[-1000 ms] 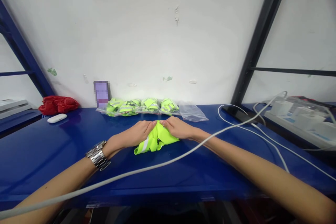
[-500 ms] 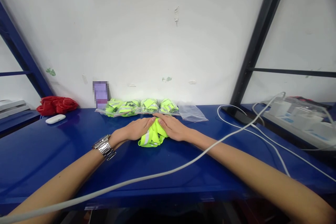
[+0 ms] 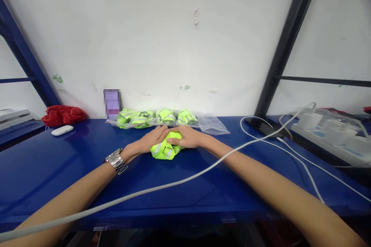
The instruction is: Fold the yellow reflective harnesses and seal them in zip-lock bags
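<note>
A neon-yellow reflective vest [image 3: 165, 151] with silver-grey strips lies bundled into a small wad on the blue table. My left hand [image 3: 152, 139], a metal watch on its wrist, presses on the bundle's left and far side. From the right, my right hand [image 3: 187, 137] grips the same bundle, its thumb across the top. The fingers of both hands are partly hidden behind the cloth. Just beyond them, several clear bags with similar neon-yellow bundles [image 3: 165, 116] stand in a row along the wall. A flat clear zip bag [image 3: 213, 124] lies at the row's right end.
A white cable [image 3: 185, 179] crosses in front of my forearms. A phone [image 3: 112, 102] leans on the wall; a red bundle [image 3: 64, 115] and white earbud case [image 3: 62, 130] lie left. On the right are a dark phone [image 3: 262, 126] and a power strip [image 3: 333, 135].
My right hand has shifted slightly left and up, its thumb now lying over the bundle. The vest bundle looks more compact and sits a little further left.
</note>
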### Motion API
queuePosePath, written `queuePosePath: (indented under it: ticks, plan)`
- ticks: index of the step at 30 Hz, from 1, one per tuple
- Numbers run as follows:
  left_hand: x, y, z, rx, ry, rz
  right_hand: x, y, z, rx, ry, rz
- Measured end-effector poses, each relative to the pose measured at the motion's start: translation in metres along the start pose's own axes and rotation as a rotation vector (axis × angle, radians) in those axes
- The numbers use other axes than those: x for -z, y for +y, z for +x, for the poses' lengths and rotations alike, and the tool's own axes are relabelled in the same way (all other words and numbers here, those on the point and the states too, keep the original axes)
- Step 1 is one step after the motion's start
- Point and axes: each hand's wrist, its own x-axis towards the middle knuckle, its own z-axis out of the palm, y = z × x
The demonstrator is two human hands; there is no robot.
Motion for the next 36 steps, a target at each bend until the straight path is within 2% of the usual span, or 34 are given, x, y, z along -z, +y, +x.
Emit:
queuePosePath:
  ticks: [3, 7, 9, 12, 15, 21, 24, 27, 30, 33, 34, 36]
  plan:
    - [0.013, 0.014, 0.002, 0.003, -0.010, -0.072, 0.002, -0.001, 0.000, -0.027, 0.006, 0.021]
    - [0.029, 0.033, -0.011, 0.024, -0.168, -0.117, 0.002, 0.002, -0.001, -0.040, -0.003, 0.033]
    - [0.025, 0.039, -0.019, -0.014, -0.201, -0.016, 0.001, 0.004, -0.001, -0.025, 0.009, 0.030]
    - [0.010, 0.039, -0.024, -0.043, -0.146, 0.114, 0.001, 0.006, -0.001, -0.037, 0.028, 0.034]
    - [-0.002, 0.032, -0.019, -0.066, -0.092, 0.036, -0.001, 0.008, -0.001, -0.055, 0.053, 0.105]
    - [-0.002, 0.023, -0.009, -0.061, -0.039, 0.011, -0.009, 0.014, -0.003, -0.053, 0.112, 0.311]
    - [-0.005, 0.022, -0.009, -0.093, 0.026, 0.028, -0.015, 0.017, -0.007, -0.044, 0.192, 0.337]
    - [-0.010, 0.020, -0.010, -0.124, 0.080, 0.053, -0.022, 0.017, -0.012, -0.099, 0.302, 0.334]
    - [-0.013, 0.019, -0.009, -0.115, 0.112, 0.015, -0.028, 0.016, -0.013, -0.122, 0.487, 0.281]
    - [-0.013, 0.018, -0.009, -0.073, 0.130, -0.058, -0.031, 0.015, -0.011, -0.036, 0.684, 0.128]
    - [-0.013, 0.017, -0.009, -0.052, 0.131, -0.084, -0.031, 0.015, -0.011, 0.006, 0.716, 0.087]
    - [-0.011, 0.016, -0.009, -0.006, 0.137, -0.145, -0.029, 0.015, -0.013, 0.088, 0.695, 0.038]
